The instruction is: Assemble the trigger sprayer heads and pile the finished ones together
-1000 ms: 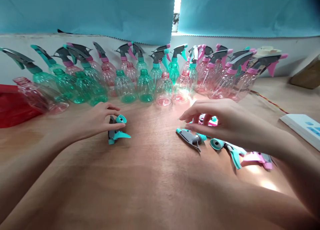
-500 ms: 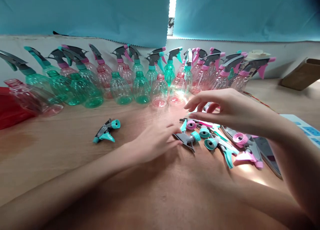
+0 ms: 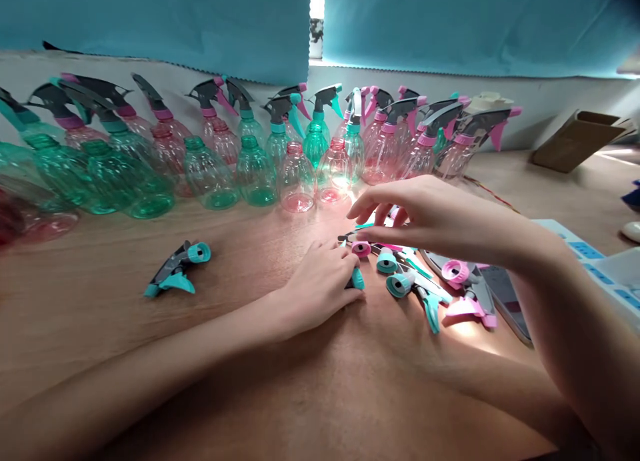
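My left hand [image 3: 325, 277] is closed over a grey and teal trigger spray head [image 3: 357, 279]; only its teal collar shows past my fingers. Above the pile of loose spray heads hovers my right hand [image 3: 417, 214], its thumb and fingers apart with nothing visible between them. Beneath and beside it lie a pink-collared head [image 3: 361, 249], a teal-collared head [image 3: 400, 285] and a grey and pink head [image 3: 473, 294]. Farther left, one more teal and grey spray head [image 3: 176, 271] rests alone on the table.
Open-necked bottles, such as a green one [image 3: 256, 174] and a pink one [image 3: 296, 181], stand in front of bottles with spray heads fitted. A phone [image 3: 507, 301] lies beneath the heap's right side. A cardboard box [image 3: 575, 141] sits back right, near a blue and white item [image 3: 583, 247].
My left hand has closed over the teal and grey spray head at the pile's left edge. My right hand keeps its pose above the pile. The view has turned right.
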Demonstrator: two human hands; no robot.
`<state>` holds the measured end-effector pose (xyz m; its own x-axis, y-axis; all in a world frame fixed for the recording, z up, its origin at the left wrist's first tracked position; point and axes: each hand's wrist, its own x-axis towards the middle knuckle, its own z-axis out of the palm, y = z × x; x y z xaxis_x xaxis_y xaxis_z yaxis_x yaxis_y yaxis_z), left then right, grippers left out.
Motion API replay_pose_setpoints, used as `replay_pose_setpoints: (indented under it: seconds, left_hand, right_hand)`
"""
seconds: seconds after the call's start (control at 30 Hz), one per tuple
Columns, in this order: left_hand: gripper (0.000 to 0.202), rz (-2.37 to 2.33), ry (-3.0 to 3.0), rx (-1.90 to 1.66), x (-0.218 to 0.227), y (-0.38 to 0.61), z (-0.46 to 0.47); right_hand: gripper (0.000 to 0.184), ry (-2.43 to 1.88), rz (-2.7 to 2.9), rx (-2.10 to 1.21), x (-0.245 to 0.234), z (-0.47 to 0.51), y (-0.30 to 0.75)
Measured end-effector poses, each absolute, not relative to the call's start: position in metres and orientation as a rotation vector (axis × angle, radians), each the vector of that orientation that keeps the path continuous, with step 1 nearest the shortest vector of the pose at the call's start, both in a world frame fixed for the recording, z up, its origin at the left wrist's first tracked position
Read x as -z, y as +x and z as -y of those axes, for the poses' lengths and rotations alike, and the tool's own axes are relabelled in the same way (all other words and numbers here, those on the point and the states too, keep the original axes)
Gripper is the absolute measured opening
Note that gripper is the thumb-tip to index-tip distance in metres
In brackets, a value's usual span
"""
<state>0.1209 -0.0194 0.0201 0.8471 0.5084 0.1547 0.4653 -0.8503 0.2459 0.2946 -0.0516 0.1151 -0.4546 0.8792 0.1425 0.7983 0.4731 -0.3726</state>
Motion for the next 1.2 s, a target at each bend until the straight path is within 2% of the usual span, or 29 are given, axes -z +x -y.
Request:
replay_pose_setpoints:
  seconds: [0.27, 0.5, 0.83, 1.0, 1.2]
  left_hand:
    - [0.026, -0.919, 2.732, -0.953, -0.007, 0.05, 0.02]
    - [0.027, -0.968, 2.675, -1.029, -0.002, 0.026, 0.022]
    - [0.027, -0.85, 2.502, -0.941, -0.001, 0.027, 0.022]
    - [0.039, -0.905, 2.471, -0.897, 0.002, 0.026, 0.022]
    - [0.031, -0.929, 2.401, -0.888, 0.003, 0.025, 0.02]
  right_hand:
    - [0.016, -1.401, 2.435, -0.435, -0.09, 0.049, 0.271]
    - [0.011, -1.224, 2.396, -0.569, -0.056, 0.044, 0.231]
    - [0.004, -1.26, 2.394, -0.683, -0.048, 0.037, 0.229]
    - [0.013, -1.318, 2.436, -0.475, -0.048, 0.048, 0.226]
    - [0.026, -1.334, 2.497, -0.366, -0.05, 0.064, 0.215]
